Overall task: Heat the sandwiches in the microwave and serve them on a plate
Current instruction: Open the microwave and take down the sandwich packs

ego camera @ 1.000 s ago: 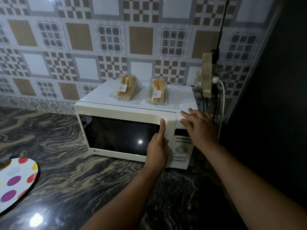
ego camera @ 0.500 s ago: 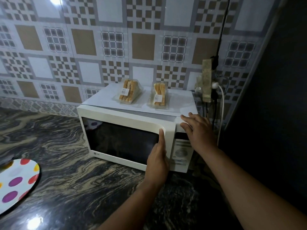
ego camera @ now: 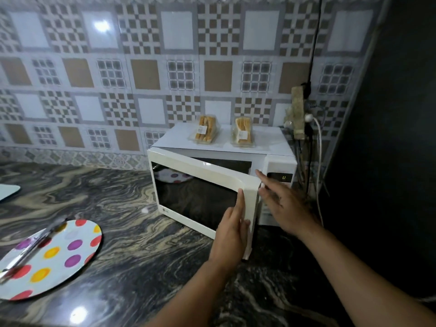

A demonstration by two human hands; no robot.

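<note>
The microwave door [ego camera: 203, 192], flush half a second earlier, had swung part-open. The left hand [ego camera: 232, 228] gripped its right edge; the right hand [ego camera: 280, 204], fingers straight, seemingly braced the microwave [ego camera: 278, 165], though blurred. Both sandwich packs [ego camera: 206, 132] [ego camera: 243, 134] sat on top, the spotted plate [ego camera: 54, 258] waited near left. Loading came next.

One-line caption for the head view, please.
Left hand grips the partly open microwave door; right hand by the control panel; two packaged sandwiches on top.
</note>
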